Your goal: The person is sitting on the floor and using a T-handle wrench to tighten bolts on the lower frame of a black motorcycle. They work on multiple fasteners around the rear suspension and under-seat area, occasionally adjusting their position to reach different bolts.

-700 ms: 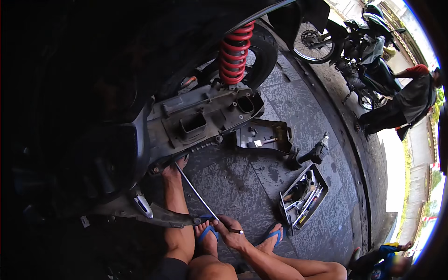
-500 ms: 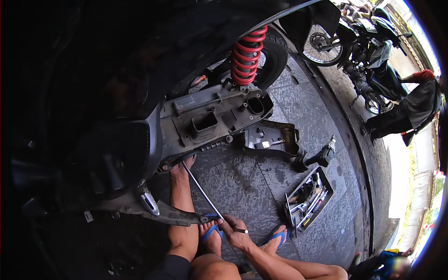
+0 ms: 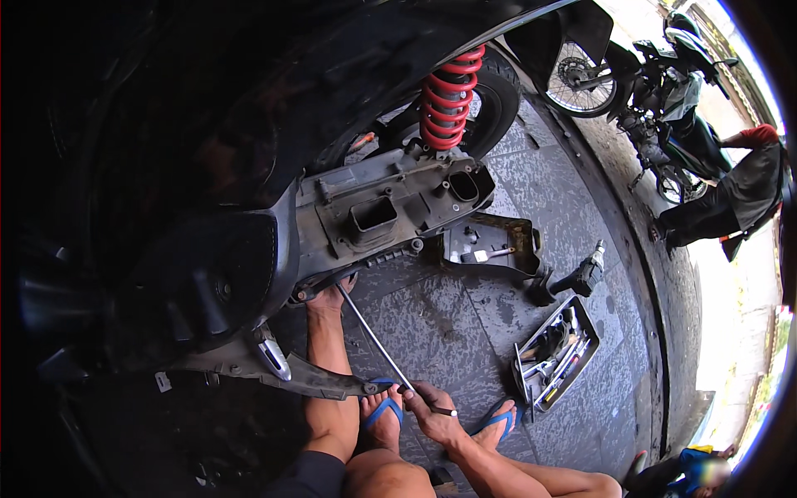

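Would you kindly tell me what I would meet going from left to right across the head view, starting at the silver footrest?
Silver footrest, left hand, right hand, paintbrush, tool tray, standing person in dark clothing with a red sleeve.

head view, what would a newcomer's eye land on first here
The bright red coil spring at the top centre would likely catch the eye first, beside a black tyre and above the dusty grey casing in the picture. Next might come the long metal rod in the right hand, slanting across the lower middle. Further right, a tray of tools sits on the dark floor.
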Action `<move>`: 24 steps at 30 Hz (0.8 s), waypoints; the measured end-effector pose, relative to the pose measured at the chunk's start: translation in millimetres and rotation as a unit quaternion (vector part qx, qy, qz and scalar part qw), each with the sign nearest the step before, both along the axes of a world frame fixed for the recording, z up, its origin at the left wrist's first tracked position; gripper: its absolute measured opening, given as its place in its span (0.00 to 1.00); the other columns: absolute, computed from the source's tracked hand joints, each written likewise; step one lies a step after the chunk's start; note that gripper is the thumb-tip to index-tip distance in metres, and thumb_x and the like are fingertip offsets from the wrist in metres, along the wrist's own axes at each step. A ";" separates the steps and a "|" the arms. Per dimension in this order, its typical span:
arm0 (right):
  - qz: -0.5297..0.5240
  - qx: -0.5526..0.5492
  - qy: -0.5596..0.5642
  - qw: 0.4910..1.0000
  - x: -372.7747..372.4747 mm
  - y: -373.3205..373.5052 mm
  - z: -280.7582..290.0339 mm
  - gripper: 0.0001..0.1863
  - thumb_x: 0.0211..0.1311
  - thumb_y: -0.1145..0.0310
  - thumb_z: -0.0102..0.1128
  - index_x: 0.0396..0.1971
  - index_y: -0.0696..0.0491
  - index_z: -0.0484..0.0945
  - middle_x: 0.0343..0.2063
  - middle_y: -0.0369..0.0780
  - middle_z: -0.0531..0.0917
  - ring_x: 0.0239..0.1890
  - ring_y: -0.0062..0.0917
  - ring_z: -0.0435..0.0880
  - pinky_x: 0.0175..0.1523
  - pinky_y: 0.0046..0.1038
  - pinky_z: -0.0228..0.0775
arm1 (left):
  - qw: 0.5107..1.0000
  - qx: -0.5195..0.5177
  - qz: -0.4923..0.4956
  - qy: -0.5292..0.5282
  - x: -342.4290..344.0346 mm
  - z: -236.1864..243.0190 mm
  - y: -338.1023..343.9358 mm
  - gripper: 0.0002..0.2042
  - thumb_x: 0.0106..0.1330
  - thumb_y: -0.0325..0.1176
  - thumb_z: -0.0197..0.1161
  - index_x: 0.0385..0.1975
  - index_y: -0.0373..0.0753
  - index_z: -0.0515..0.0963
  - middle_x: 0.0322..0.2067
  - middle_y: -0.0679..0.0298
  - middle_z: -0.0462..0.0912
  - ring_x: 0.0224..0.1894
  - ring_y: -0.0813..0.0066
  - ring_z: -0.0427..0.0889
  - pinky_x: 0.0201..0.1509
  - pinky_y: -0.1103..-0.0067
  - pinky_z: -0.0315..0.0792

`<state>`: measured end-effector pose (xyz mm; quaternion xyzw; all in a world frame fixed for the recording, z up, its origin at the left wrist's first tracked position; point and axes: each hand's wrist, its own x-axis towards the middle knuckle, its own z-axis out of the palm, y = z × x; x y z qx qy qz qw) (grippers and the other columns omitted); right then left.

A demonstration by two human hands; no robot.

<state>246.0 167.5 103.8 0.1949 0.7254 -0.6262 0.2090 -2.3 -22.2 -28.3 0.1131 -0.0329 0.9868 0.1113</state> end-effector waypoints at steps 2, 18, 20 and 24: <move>0.005 -0.003 0.006 1.000 -0.9 -2.9 4.3 0.16 0.69 0.64 0.54 0.47 0.60 0.79 0.34 0.44 0.85 0.38 0.21 0.81 0.44 0.24 0.72 | 1.000 0.009 -0.019 -0.005 2.6 3.8 -6.2 0.30 0.57 0.48 0.66 0.58 0.38 0.71 0.59 0.54 0.74 0.60 0.51 0.73 0.63 0.50 0.66; -0.003 0.083 0.021 0.996 12.3 76.2 -1.2 0.17 0.69 0.60 0.55 0.44 0.60 0.78 0.26 0.42 0.81 0.31 0.23 0.78 0.37 0.29 0.70 | 0.989 -0.066 0.093 -0.096 -4.1 2.8 10.0 0.27 0.61 0.41 0.62 0.59 0.36 0.70 0.59 0.54 0.73 0.62 0.57 0.71 0.65 0.59 0.67; -0.010 0.091 -0.002 0.996 12.6 92.3 1.7 0.16 0.68 0.61 0.55 0.44 0.59 0.78 0.25 0.46 0.81 0.31 0.28 0.81 0.37 0.31 0.70 | 0.986 -0.093 0.106 -0.085 -3.9 19.6 30.9 0.28 0.61 0.43 0.62 0.59 0.36 0.69 0.59 0.55 0.74 0.61 0.58 0.72 0.64 0.60 0.68; 0.074 0.212 0.058 0.973 6.6 103.4 -10.2 0.13 0.64 0.64 0.56 0.38 0.60 0.77 0.26 0.54 0.80 0.33 0.51 0.80 0.37 0.42 0.71 | 0.976 -0.171 0.007 -0.134 37.3 21.6 19.5 0.09 0.60 0.36 0.58 0.33 0.37 0.76 0.38 0.61 0.80 0.39 0.66 0.77 0.44 0.70 0.73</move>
